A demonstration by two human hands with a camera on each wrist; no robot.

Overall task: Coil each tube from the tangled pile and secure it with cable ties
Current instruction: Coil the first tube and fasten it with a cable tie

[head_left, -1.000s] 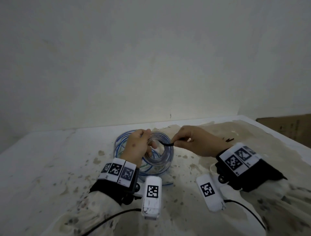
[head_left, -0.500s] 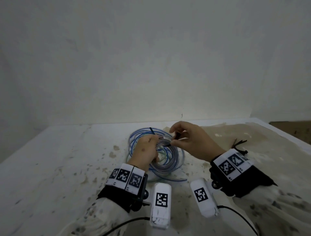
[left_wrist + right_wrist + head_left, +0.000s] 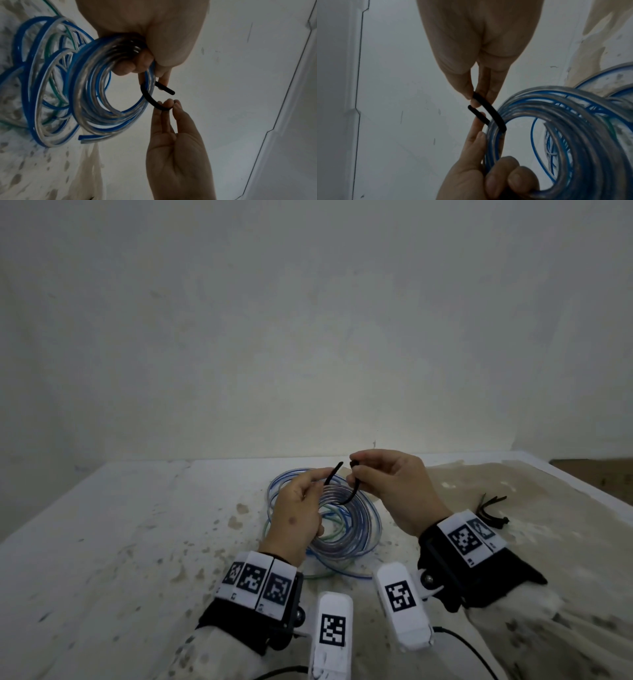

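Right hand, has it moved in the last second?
Yes. The right hand has shifted left, from the right edge of the tube pile to above its middle.

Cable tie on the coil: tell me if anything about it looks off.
The black cable tie wraps the coiled clear-and-blue tube but is not closed: its free tip sticks out unthreaded beside the right hand, which pinches the other end. The left hand grips the coil. Loose tubing lies uncoiled beneath.

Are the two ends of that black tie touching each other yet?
Apart. In the right wrist view, the black cable tie loops round the coiled tube; bare wall shows between its free end and the end pinched by the right hand.
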